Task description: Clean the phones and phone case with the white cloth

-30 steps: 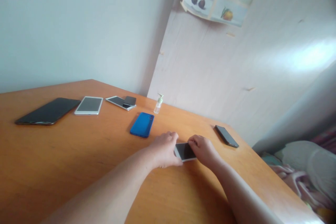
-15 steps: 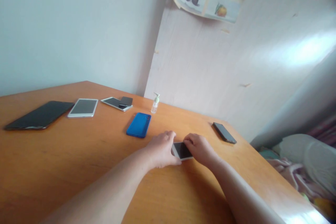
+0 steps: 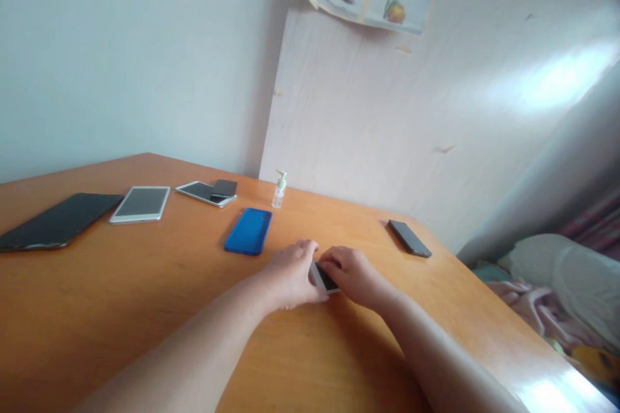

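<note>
A white smartphone with a dark screen (image 3: 324, 279) lies on the wooden table between my hands. My left hand (image 3: 292, 276) grips its left side, thumb at the near corner and fingers at the far one. Over the right part of the screen rests my right hand (image 3: 352, 274), its fingers curled and pressed together. Whatever those fingers may hold is hidden. A blue phone (image 3: 248, 231) lies just beyond my left hand, and a black phone (image 3: 409, 238) is farther off to the right.
Beyond the blue phone stands a small pump bottle (image 3: 278, 192). To the left lie a white tablet (image 3: 140, 204), a large black tablet (image 3: 61, 221), and a white device (image 3: 198, 191) with a small dark flat object (image 3: 224, 188) on it. Walls border the table (image 3: 159, 310) behind.
My right hand has slid left across the screen, closer to my left hand, covering more of it. My left hand keeps its grip. The whole view has shifted slightly.
</note>
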Demonstrator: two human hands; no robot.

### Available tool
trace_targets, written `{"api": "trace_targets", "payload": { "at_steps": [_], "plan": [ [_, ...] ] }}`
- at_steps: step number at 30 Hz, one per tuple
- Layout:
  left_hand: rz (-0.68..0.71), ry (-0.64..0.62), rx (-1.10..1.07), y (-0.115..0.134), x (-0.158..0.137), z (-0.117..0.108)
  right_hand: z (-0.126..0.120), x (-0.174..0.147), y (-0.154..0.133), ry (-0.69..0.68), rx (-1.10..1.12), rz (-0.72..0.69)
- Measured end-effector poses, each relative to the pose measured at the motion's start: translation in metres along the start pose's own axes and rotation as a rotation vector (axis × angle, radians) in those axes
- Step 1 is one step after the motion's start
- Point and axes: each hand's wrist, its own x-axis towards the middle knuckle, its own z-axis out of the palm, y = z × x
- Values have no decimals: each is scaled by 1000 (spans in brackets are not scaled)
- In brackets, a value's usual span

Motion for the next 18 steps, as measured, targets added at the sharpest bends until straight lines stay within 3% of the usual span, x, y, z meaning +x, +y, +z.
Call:
{"api": "trace_targets", "payload": {
  "at_steps": [3, 7, 11, 15, 18],
  "plan": [
    [0, 5, 0, 0, 0, 0, 0, 0, -2, 26, -52, 43],
    [-2, -10, -3, 1, 0, -1, 3, 1, -4, -27, -25, -35],
    [2, -4, 1, 1, 0, -1, 6, 1, -6, 33, -68, -22],
    [7, 3, -6, -1, 0, 1, 6, 1, -8, -25, -58, -71],
    [19, 13, 4, -3, 0, 2, 7, 2, -10, 7, -68, -48]
  ]
}}
